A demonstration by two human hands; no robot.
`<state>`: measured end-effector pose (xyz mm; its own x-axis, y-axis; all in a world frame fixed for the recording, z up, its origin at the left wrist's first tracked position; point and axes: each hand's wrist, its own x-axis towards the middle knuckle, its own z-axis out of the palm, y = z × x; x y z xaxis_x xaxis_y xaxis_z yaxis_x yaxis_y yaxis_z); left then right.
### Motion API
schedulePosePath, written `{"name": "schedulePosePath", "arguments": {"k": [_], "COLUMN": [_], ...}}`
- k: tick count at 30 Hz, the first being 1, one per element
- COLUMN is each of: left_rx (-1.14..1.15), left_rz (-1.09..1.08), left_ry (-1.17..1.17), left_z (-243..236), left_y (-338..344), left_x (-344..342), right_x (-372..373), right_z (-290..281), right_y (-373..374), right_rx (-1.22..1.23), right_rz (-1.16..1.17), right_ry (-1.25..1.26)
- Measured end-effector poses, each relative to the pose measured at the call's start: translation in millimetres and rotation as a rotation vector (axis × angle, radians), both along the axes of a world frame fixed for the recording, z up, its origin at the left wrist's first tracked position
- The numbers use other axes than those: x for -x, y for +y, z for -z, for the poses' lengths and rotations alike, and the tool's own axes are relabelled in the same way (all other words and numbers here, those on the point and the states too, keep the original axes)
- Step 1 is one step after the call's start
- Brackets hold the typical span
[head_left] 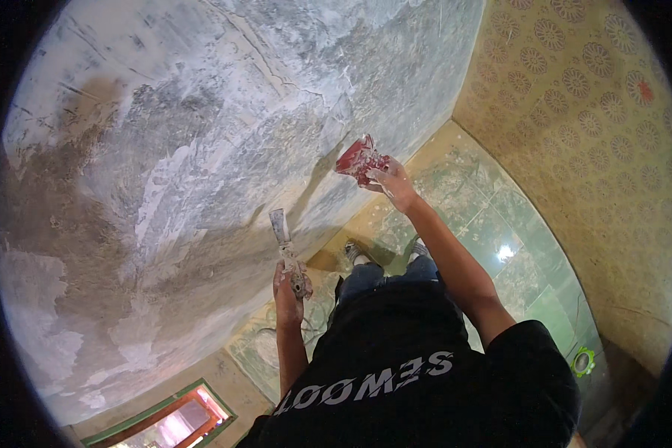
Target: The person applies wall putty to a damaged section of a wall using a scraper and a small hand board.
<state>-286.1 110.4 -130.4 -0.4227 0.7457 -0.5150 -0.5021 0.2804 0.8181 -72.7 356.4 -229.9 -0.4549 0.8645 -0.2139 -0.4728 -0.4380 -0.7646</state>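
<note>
My right hand (396, 184) grips a red plastic putty spreader (355, 155) smeared with white filler. The spreader is held close to the grey plastered wall (224, 134); whether its edge touches the wall I cannot tell. Lower and to the left, my left hand (285, 293) is closed round the handle of a putty knife (279, 224). Its flat blade points up and away from me, and the handle is crusted with pale filler. Whitish smears and rough darker patches cover the wall, with a crack-like ridge near the top.
On the right stands a yellowish wall (575, 142) with a round flower pattern. Green floor tiles (530, 272), spotted with white, lie around my feet. A green ring-shaped object (583, 361) is at the lower right. A green-edged frame (209, 407) shows at the lower left.
</note>
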Motion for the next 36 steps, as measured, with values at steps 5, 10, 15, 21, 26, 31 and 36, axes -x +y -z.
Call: {"name": "schedulePosePath", "arguments": {"k": [5, 10, 15, 21, 26, 31, 36], "left_rx": [-0.009, -0.043, -0.033, -0.081, -0.11, -0.158, -0.19], "left_rz": [0.086, 0.16, 0.316, 0.384, 0.406, 0.429, 0.47], "left_ry": [0.058, 0.076, 0.079, 0.122, 0.089, 0.098, 0.087], "left_z": [-1.9, 4.8, 3.9, 3.0, 0.5, 8.1, 9.9], "left_y": [-2.6, 5.3, 13.3, 18.6, 18.6, 21.2, 30.4], "left_x": [66.8, 121.2, 154.6, 176.4, 191.5, 214.0, 231.9], "right_x": [64.4, 101.6, 126.3, 152.1, 168.6, 186.7, 199.6], "right_z": [5.4, 12.3, 4.5, -29.1, -62.8, -87.9, -90.9], "right_y": [-8.8, 2.5, 5.4, 9.1, 13.3, 15.8, 22.2], "right_rx": [0.027, 0.032, -0.038, -0.024, -0.004, -0.044, -0.079], "right_rz": [0.086, 0.074, 0.043, 0.059, 0.099, 0.099, 0.043], "right_ry": [0.024, -0.193, -0.179, -0.139, -0.222, -0.212, -0.319]}}
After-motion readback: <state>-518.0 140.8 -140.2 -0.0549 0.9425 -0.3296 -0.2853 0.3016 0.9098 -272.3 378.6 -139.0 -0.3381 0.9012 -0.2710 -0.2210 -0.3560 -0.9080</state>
